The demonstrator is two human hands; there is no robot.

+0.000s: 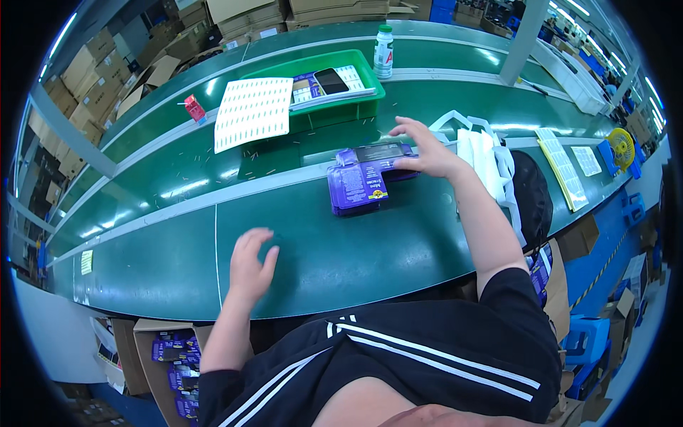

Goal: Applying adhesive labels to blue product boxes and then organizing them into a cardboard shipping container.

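My right hand reaches over the right end of several flat purple cartons, its thumb and fingers spread apart. The thumb tip lies at the cartons' edge; whether it touches them I cannot tell. The cartons are loosely stacked on the green workbench, across its grey rail, and the upper one has a dark window panel. My left hand hovers above the bench near its front edge, thumb and fingers apart, with nothing in it.
Beyond the cartons stands a green tray with a phone and label sheets. A bottle and a red drink carton stand nearby. White bags, a black bag and a yellow fan are on the right. Below, a cardboard box holds purple cartons.
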